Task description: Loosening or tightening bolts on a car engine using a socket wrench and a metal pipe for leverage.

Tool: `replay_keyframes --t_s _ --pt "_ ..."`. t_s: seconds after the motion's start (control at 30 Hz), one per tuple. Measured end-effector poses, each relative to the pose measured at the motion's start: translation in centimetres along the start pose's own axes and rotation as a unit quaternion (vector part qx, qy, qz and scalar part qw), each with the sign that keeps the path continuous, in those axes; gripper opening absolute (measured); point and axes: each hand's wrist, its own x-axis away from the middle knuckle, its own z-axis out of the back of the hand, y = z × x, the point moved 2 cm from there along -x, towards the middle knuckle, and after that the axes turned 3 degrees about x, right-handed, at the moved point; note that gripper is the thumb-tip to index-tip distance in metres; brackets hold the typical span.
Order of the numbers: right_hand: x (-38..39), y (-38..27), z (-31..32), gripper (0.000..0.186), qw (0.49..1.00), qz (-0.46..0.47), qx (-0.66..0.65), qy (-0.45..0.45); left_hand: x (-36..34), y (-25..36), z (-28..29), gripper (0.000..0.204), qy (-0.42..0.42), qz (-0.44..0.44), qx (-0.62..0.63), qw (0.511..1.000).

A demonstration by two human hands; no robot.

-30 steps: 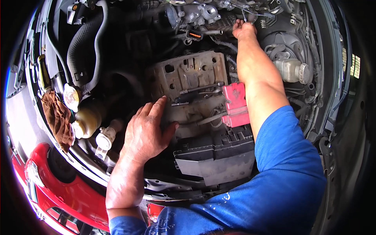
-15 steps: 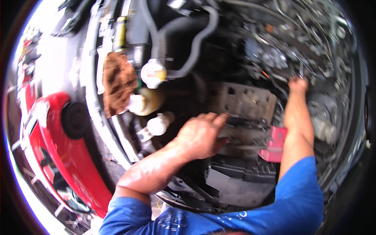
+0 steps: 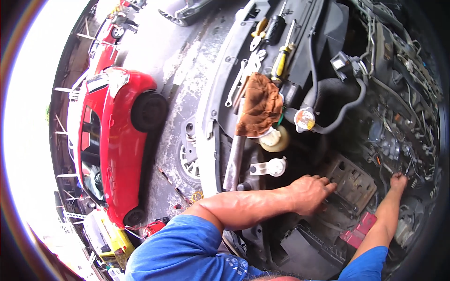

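My left hand (image 3: 311, 194) lies with bent, spread fingers beside the rusty battery tray (image 3: 349, 180) in the engine bay, holding nothing visible. My right hand (image 3: 399, 180) reaches to small metal engine fittings at the far right, fingertips pinched on something too small to make out. Below the tray are a pink-red plastic cover (image 3: 354, 232), partly beside my right forearm, and a dark box (image 3: 311, 253). A brown rag (image 3: 258, 105) lies on the front edge of the bay, with screwdrivers (image 3: 282, 63) and a wrench (image 3: 234, 86) around it. A white-topped reservoir (image 3: 272, 138) sits below the rag.
Left of the car, across the stained ground (image 3: 176, 89), stand a red car (image 3: 119, 164), a yellow car (image 3: 108, 239) and a silver car (image 3: 185, 11). A distant person (image 3: 124, 21) is at the top left. Hoses (image 3: 347, 110) run along the bay.
The view has swung leftward, so the engine bay slides right and more cars and tools show. Both my hands remain at much the same places in the bay.
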Motion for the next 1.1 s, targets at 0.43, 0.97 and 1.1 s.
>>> replay_keyframes --t_s 0.43,0.97,1.1 --pt "3.4 3.3 -2.1 0.013 0.996 -0.023 0.041 0.081 -0.6 0.1 -0.1 0.066 -0.04 0.038 -0.003 0.998" --pt "4.8 3.3 -1.8 0.024 0.996 0.027 -0.008 0.086 -0.9 -0.3 -0.7 0.07 -0.042 0.038 -0.01 0.998" --pt "6.4 10.2 -4.3 0.024 0.998 -0.025 0.054 0.012 -0.5 -1.5 -1.3 0.071 -0.051 0.098 -0.029 0.993"
